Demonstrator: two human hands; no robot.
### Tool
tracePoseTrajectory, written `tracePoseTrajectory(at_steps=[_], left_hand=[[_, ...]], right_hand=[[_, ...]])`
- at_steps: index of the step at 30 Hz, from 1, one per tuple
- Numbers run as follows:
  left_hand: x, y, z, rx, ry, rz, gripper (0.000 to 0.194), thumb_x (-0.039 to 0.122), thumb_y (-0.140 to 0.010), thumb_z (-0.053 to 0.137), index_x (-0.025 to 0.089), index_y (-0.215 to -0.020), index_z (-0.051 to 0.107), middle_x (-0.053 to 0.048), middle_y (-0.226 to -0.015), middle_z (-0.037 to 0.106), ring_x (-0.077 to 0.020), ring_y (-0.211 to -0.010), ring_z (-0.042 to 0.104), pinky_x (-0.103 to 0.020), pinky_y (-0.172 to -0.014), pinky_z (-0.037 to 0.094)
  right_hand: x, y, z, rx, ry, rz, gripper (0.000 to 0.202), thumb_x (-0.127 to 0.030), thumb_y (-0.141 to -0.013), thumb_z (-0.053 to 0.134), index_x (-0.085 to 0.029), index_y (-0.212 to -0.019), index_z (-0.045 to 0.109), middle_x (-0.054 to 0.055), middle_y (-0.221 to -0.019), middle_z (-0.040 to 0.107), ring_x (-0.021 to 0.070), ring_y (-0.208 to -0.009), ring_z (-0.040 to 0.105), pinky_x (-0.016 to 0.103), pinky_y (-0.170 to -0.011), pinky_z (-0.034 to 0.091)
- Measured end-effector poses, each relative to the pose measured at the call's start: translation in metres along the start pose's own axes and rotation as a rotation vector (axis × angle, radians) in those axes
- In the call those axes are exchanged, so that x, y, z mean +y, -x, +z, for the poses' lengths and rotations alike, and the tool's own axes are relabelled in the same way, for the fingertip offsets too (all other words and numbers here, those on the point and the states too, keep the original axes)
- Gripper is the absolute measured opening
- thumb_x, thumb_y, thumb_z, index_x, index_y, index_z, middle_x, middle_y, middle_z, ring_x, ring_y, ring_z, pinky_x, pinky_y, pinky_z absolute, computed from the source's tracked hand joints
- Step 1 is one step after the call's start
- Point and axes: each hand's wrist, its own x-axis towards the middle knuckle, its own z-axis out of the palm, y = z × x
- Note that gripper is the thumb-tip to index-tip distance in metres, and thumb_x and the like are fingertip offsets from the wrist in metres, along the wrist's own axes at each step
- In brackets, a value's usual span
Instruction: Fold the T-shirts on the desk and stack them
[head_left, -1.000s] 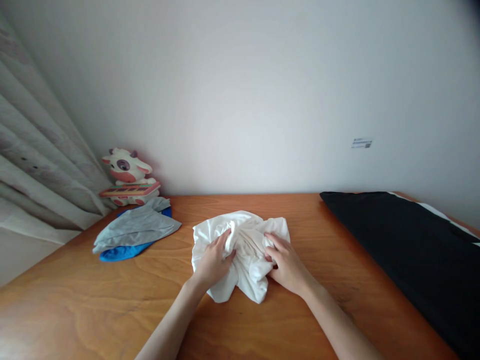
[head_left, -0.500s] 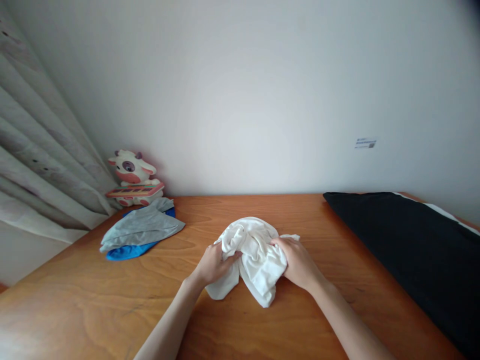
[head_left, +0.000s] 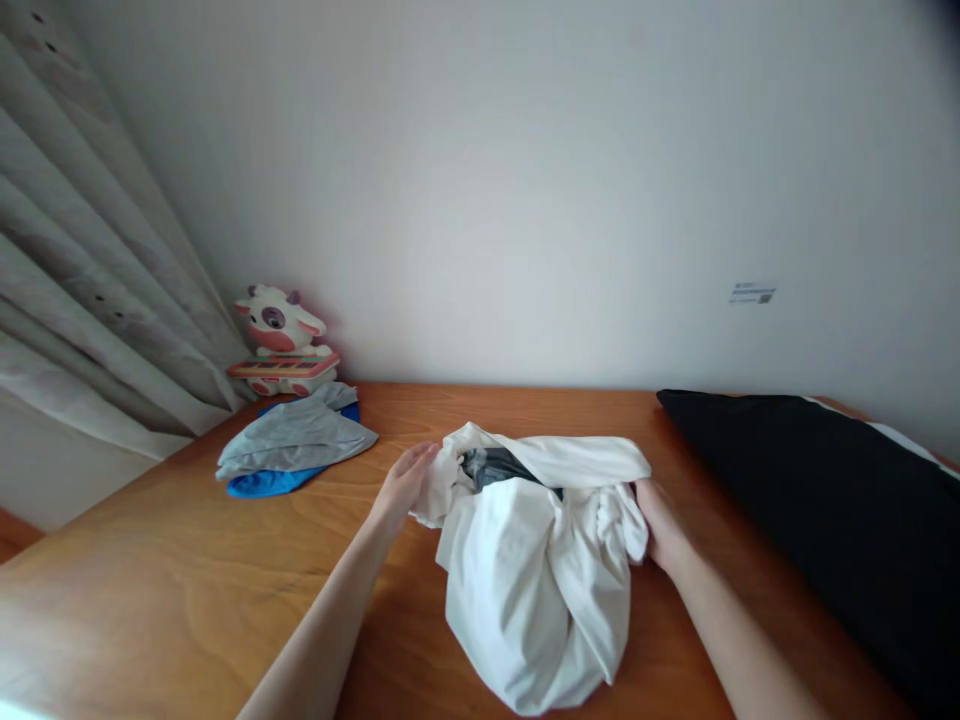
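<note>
Left hand (head_left: 403, 482) and right hand (head_left: 661, 522) at left and right edges of crumpled white cloth (head_left: 517, 590); fingers partly hidden, clamping cannot be told.

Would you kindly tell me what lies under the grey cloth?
Blue cloth peeks out beneath the grey cloth, front and back; the rest is covered and cannot be seen.

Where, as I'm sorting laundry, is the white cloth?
In the head view, the white cloth is at lower centre, held between the left hand and right hand.
</note>
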Motion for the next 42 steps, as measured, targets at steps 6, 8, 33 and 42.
tracePoseTrajectory(at_steps=[6, 8, 33, 42], left_hand=[[-0.008, 0.011, 0.008, 0.065, -0.690, 0.276, 0.059, 0.047, -0.070, 0.080, 0.020, -0.120, 0.064, -0.013, -0.112, 0.074, -0.0317, -0.107, 0.069, -0.038, -0.089, 0.051], [-0.006, 0.014, 0.010, 0.018, -0.781, 0.288, 0.050, 0.039, -0.069, 0.077, 0.021, -0.115, 0.067, -0.010, -0.111, 0.074, -0.0316, -0.107, 0.069, -0.037, -0.089, 0.050], [0.007, 0.004, -0.012, -0.049, -0.831, 0.283, 0.033, 0.051, -0.077, 0.060, 0.020, -0.070, 0.069, -0.002, -0.075, 0.070, -0.0256, -0.084, 0.068, -0.028, -0.072, 0.046], [0.021, 0.013, -0.007, -0.162, -0.400, 0.396, 0.032, 0.043, -0.074, 0.063, 0.020, -0.096, 0.063, -0.011, -0.108, 0.075, -0.0266, -0.101, 0.069, -0.035, -0.089, 0.053]], right_hand=[[0.002, 0.005, 0.013, 0.126, 0.196, -0.188, 0.083, -0.060, -0.059, 0.085, -0.019, -0.126, 0.059, 0.012, -0.116, 0.071, 0.0296, -0.102, 0.069, 0.037, -0.083, 0.055], [0.002, 0.007, 0.013, 0.067, 0.203, -0.292, 0.097, -0.057, -0.058, 0.087, -0.022, -0.140, 0.049, 0.010, -0.120, 0.070, 0.0274, -0.105, 0.068, 0.037, -0.086, 0.054], [-0.026, 0.016, 0.001, -0.238, 0.468, -0.393, 0.048, -0.065, -0.087, 0.057, -0.021, -0.081, 0.077, 0.006, -0.077, 0.069, 0.0225, -0.076, 0.062, 0.031, -0.070, 0.047], [-0.020, 0.003, -0.011, 0.108, 0.340, -0.318, 0.053, -0.068, -0.086, 0.052, -0.020, -0.094, 0.073, 0.007, -0.085, 0.074, 0.0263, -0.083, 0.066, 0.033, -0.073, 0.050]])
